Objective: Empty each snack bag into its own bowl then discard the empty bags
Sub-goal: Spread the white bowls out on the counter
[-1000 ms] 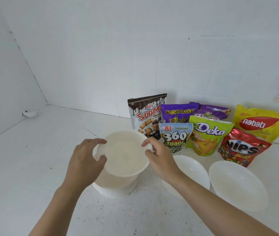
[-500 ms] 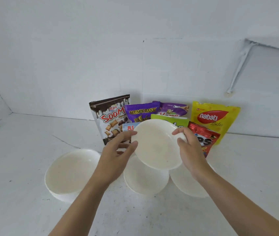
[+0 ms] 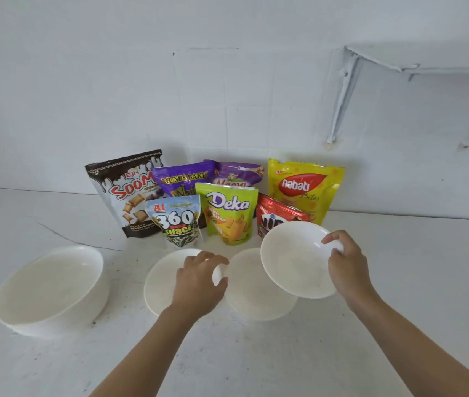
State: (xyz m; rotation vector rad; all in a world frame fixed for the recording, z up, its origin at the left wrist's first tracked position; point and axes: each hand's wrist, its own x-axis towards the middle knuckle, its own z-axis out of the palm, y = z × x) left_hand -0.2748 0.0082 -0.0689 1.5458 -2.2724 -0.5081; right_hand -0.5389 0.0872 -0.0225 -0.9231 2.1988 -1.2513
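Right grip [image 3: 348,267] pinches the rim of a tilted bowl [image 3: 293,259] held above the counter [image 3: 405,285]; left grip [image 3: 199,285] curls on the rim of a middle bowl [image 3: 253,290]. I see only white insides in every bowl. Snack bags [image 3: 229,213] stand upright against the wall [image 3: 227,96] behind; open counter stretches to my right.
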